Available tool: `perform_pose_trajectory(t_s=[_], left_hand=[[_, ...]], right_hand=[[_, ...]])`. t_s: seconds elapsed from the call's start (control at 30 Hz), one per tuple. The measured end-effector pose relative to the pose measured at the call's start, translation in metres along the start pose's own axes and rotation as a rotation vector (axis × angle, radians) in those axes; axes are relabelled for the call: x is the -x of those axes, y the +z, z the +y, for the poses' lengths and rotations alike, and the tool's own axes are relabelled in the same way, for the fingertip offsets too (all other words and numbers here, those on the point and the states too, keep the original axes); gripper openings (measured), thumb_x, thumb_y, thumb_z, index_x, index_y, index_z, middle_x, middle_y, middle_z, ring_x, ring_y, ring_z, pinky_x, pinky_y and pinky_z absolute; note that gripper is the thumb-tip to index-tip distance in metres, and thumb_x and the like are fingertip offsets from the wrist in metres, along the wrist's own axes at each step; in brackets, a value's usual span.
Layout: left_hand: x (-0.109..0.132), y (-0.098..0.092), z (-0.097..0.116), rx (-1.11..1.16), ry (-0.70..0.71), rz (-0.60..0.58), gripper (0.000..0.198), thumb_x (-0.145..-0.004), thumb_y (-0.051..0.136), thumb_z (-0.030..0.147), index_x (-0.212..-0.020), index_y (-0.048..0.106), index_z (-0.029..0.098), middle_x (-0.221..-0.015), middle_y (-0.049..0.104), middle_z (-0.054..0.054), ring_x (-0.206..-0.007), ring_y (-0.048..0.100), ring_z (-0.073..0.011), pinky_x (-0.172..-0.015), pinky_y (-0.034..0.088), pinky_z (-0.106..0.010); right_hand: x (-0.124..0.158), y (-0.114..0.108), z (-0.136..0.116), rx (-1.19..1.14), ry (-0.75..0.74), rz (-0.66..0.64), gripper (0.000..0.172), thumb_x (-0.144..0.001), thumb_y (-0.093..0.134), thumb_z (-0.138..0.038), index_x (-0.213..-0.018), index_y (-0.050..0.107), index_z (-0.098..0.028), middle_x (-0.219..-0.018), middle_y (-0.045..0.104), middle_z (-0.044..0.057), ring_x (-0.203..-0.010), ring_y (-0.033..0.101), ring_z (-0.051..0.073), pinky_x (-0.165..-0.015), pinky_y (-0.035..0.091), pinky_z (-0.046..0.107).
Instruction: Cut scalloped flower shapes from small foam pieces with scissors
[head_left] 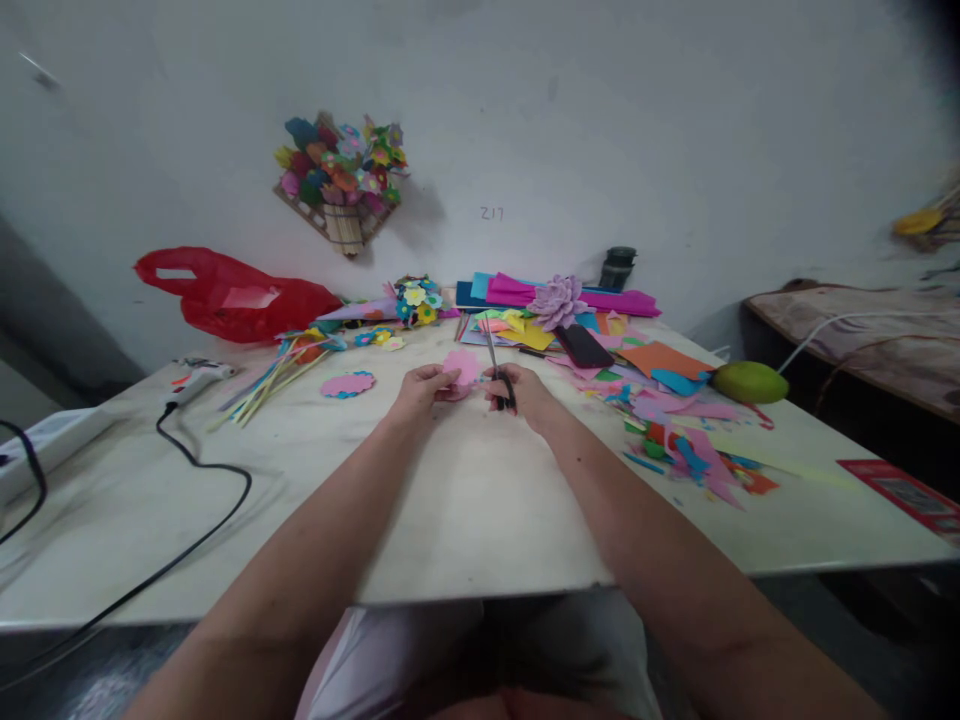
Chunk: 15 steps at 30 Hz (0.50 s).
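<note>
Over the middle of the table my left hand (pixel 428 388) pinches a pink scalloped cut-out (pixel 461 367) by its left side. The cut-out looks like paper or thin foam; I cannot tell which. Just to its right, my right hand (pixel 523 392) grips black-handled scissors (pixel 492 345), their blades pointing up and away from me beside the cut-out's right edge. Whether the blades touch it is too small to tell. Left of my left hand lies another pink scalloped piece (pixel 348 384) with blue showing along its rim.
A glue gun (pixel 199 383) with a black cord lies at left, near a red plastic bag (pixel 232 300). Coloured scraps (pixel 690 450), a phone (pixel 583 347) and a green mango-like fruit (pixel 750 382) occupy the right. Craft flowers (pixel 417 300) and a purple flower (pixel 559 302) stand at the back.
</note>
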<state>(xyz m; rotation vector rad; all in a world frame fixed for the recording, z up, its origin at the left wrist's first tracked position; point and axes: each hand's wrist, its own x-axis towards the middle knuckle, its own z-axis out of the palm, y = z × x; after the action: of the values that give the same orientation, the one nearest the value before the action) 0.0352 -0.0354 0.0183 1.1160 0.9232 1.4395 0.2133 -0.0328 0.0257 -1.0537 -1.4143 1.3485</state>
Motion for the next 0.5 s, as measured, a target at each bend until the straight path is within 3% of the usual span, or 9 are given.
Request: perform_pose_trajectory(t_s=[0.23,0.5], left_hand=[[-0.004,-0.005,0.003,0.081,0.063,0.104,0.039,-0.045,0.086,0.036,-0.063,0.058,0.015,-0.057,0.061,-0.001,-0.05,0.056,-0.0103,-0.052,0.045,-0.023],[-0.005,-0.008,0.005,0.108,0.071,0.143,0.036,-0.052,0.082,0.038,-0.062,0.057,0.015,-0.061,0.063,-0.002,-0.054,0.058,-0.0107,-0.057,0.047,-0.023]], right_hand=[[0.006,-0.007,-0.002,0.112,-0.018,-0.233,0.024,-0.079,0.063,-0.037,-0.075,0.054,-0.015,-0.055,0.058,-0.002,-0.037,0.051,0.006,-0.03,0.023,0.017],[0.006,-0.017,-0.003,0.235,-0.007,-0.335,0.027,-0.081,0.06,-0.04,-0.074,0.053,-0.015,-0.055,0.058,-0.001,-0.037,0.048,0.005,-0.031,0.025,0.017]])
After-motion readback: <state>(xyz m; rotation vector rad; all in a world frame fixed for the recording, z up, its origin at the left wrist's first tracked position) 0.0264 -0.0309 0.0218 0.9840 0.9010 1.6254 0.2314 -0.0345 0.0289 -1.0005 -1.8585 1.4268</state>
